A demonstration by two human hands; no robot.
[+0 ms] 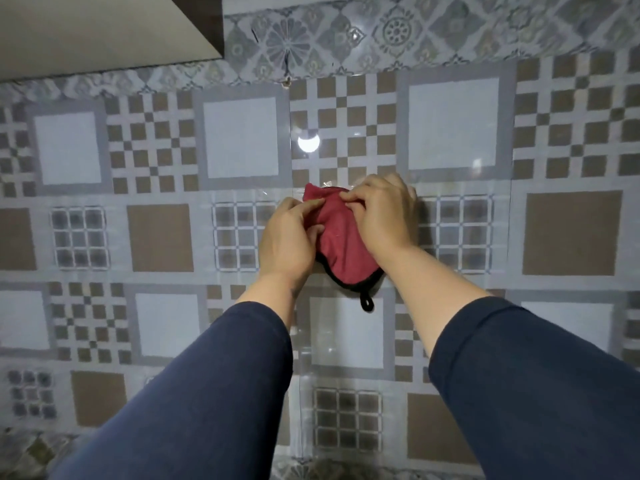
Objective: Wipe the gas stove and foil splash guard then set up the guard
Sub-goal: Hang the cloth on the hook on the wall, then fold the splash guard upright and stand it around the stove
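At the centre of the frame the fingers (313, 203) of the left hand (287, 240) are curled closed around the left edge of a red cloth (341, 252), thumb and forefinger pinching a fold near its top. The right hand (382, 216) grips the cloth's upper right part, its fingers bent over the fabric and closed on it, the knuckles close to or against the wall behind. The cloth is bunched between the two hands; it has a dark trimmed edge along the bottom and a small black hanging loop (367, 304) dangling below. Both forearms come up from the lower edge of the frame in dark blue sleeves (207, 393), pushed back from the wrists. Behind the hands is a patterned tile wall (571, 233) of grey, white and brown squares and checks, covered by a clear glossy sheet (343, 341) whose creases and edges catch the light. A round bright light reflection (308, 143) shows just above the hands. A band of floral tiles runs along the top, and the underside of a cabinet (104, 29) fills the upper left corner.
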